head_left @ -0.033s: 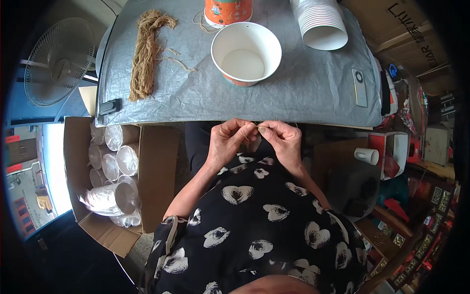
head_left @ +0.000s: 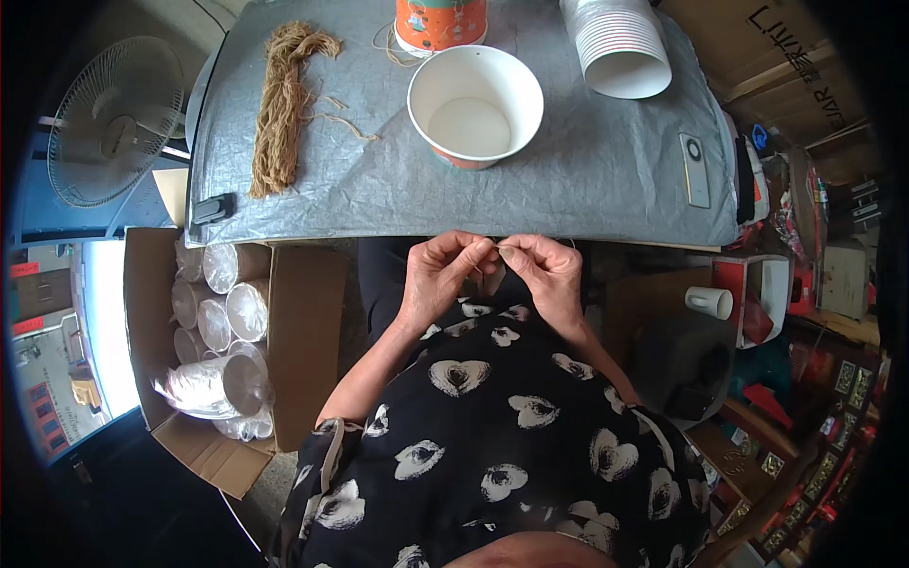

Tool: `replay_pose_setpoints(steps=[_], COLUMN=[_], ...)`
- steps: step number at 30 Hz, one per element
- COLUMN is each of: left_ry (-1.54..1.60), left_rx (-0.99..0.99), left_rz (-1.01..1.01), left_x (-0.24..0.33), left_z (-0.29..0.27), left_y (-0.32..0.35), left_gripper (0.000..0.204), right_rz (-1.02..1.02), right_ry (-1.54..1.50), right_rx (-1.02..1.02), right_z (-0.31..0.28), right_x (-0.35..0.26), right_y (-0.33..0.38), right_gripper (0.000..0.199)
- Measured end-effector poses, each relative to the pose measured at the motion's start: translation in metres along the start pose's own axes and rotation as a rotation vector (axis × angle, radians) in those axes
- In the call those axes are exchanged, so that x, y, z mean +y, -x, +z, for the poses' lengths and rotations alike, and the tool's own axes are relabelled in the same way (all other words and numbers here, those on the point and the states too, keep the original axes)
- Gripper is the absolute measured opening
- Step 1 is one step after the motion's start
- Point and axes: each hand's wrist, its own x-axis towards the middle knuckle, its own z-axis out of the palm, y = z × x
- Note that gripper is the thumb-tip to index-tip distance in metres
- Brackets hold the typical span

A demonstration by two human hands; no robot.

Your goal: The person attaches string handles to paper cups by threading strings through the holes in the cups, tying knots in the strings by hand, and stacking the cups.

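**Grey table, twine pinched at its near edge**

Grey-covered table [head_left: 568,180] ahead: bowl [head_left: 475,106], twine bundle [head_left: 281,109], cup stack [head_left: 620,43]. Below its near edge, left hand [head_left: 440,279] and right hand [head_left: 549,275] meet, fingertips clamped on a short twine strand [head_left: 496,248]. Best kept taut, pinched close to the end, hands tight together. Strand thin, pale tan, barely visible between the fingers.

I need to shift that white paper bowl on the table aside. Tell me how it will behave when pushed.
The white paper bowl looks empty and thin-walled, so it is probably light and should slide easily on the grey table cover. It narrows toward its base, so a push near the rim may tip it. Its walls would likely dent under a firm squeeze.
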Motion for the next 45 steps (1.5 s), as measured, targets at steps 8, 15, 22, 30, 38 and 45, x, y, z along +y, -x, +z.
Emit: replay_pose_setpoints(steps=[8, 15, 22, 30, 38, 45], left_ry=[0.126, -0.243, -1.062, -1.119, -1.153, -1.157], left_rx=[0.046, 0.078, 0.169, 0.064, 0.047, 0.018], left_rz=[-0.006, 0.329, 0.614, 0.660, 0.624, 0.633], left_x=[0.001, 0.019, 0.066, 0.030, 0.015, 0.013], left_z=[0.005, -0.006, -0.023, -0.013, -0.008, -0.008], left_y=[-0.001, -0.021, -0.071, -0.038, -0.022, -0.020], left_gripper=[0.014, 0.016, 0.023, 0.023, 0.020, 0.029], right_rz=[0.049, 0.032, -0.066, -0.076, 0.033, 0.072], right_ry=[-0.138, -0.265, -0.021, 0.196, 0.409, 0.486], right_rx=[0.022, 0.040, -0.065, -0.178, -0.327, -0.332], right_z=[0.005, -0.001, -0.027, -0.027, -0.019, -0.016], right_x=[-0.012, -0.030, -0.064, -0.070, -0.050, -0.047], right_y=[-0.002, -0.009, -0.042, -0.068, -0.079, -0.082], right_gripper=[0.014, 0.016, 0.010, 0.007, 0.010, 0.010])
